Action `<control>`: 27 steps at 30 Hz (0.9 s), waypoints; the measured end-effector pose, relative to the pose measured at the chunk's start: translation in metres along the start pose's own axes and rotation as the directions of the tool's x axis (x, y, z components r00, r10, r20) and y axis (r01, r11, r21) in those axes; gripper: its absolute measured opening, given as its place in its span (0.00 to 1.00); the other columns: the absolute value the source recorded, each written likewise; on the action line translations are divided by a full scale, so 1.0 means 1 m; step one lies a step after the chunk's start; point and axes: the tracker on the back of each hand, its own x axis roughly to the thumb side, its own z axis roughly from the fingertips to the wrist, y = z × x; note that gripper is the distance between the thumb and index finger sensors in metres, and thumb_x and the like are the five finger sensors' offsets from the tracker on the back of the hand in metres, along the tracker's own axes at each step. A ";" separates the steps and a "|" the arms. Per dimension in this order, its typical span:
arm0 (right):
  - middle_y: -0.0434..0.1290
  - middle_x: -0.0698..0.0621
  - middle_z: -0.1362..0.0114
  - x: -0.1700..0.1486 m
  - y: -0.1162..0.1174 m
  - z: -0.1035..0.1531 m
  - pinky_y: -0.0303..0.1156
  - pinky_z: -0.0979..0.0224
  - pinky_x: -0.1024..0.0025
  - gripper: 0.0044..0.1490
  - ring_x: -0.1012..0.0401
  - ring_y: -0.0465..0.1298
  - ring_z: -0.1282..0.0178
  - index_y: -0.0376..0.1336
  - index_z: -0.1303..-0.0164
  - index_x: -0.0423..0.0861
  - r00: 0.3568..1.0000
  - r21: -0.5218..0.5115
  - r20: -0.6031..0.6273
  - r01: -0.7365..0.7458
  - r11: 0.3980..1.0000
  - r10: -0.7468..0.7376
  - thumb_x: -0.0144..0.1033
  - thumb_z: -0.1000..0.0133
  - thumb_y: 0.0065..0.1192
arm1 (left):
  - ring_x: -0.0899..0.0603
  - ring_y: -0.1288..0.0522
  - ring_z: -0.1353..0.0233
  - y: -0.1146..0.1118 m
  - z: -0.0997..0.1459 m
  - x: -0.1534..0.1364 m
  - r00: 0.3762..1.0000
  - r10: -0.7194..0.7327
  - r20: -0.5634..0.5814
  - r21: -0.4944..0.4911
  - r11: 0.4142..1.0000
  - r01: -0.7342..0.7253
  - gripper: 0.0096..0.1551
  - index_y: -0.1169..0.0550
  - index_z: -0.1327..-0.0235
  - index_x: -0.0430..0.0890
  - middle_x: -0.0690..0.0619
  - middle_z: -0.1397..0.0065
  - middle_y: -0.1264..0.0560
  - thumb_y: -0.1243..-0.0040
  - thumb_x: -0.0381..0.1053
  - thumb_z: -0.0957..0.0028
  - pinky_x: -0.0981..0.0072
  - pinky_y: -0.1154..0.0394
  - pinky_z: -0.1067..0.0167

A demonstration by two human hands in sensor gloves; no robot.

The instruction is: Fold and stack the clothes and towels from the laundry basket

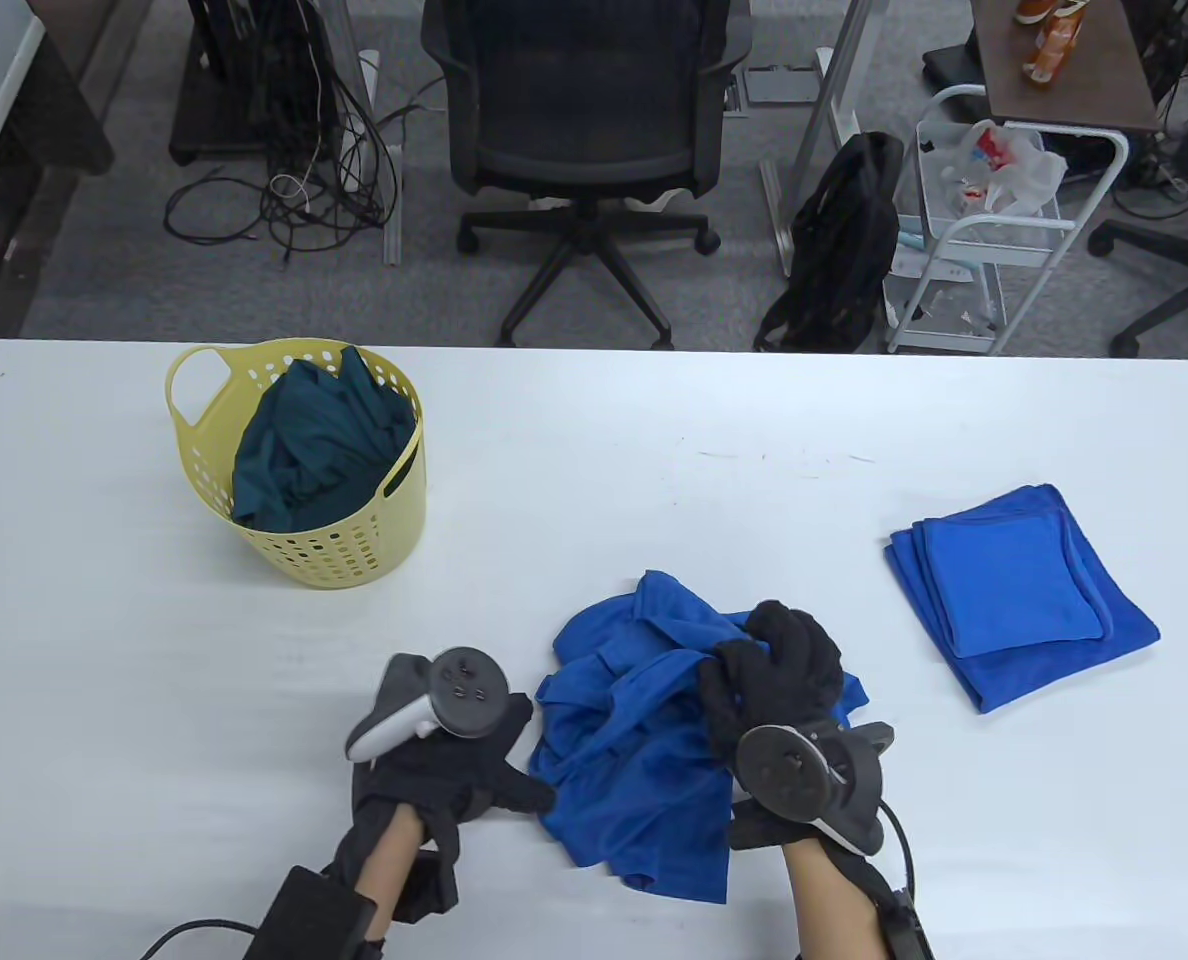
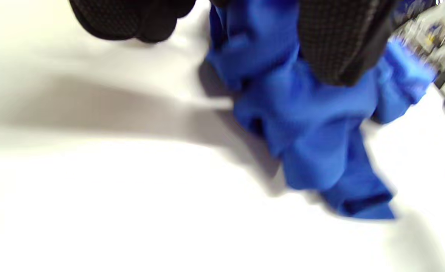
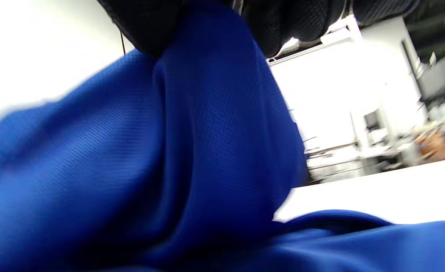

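Observation:
A crumpled bright blue garment (image 1: 634, 760) lies near the table's front edge. My right hand (image 1: 754, 650) grips a bunch of it at its upper right; in the right wrist view the blue garment (image 3: 169, 151) rises into the gloved fingers (image 3: 282, 22). My left hand (image 1: 499, 755) sits at the garment's left edge with the thumb touching the cloth. The blurred left wrist view shows its fingers (image 2: 131, 19) curled beside the garment (image 2: 313, 124), not round it. A yellow laundry basket (image 1: 354, 560) at the left holds a dark teal garment (image 1: 304, 450). Folded blue towels (image 1: 1024, 590) are stacked at the right.
The white table (image 1: 654, 480) stretches bare between the basket and the towel stack. Beyond its far edge stand an office chair (image 1: 584, 130), a black backpack (image 1: 844, 240) and a white cart (image 1: 994, 230).

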 end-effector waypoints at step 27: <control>0.72 0.52 0.46 -0.051 -0.015 0.000 0.69 0.30 0.36 0.34 0.55 0.74 0.48 0.64 0.27 0.46 0.850 0.257 -0.239 -0.412 0.874 0.470 0.30 0.44 0.74 | 0.32 0.32 0.16 0.050 0.053 -0.056 0.953 -0.206 -0.222 0.501 0.814 0.293 0.52 0.43 0.09 0.51 0.38 0.08 0.41 0.31 0.55 0.44 0.31 0.31 0.27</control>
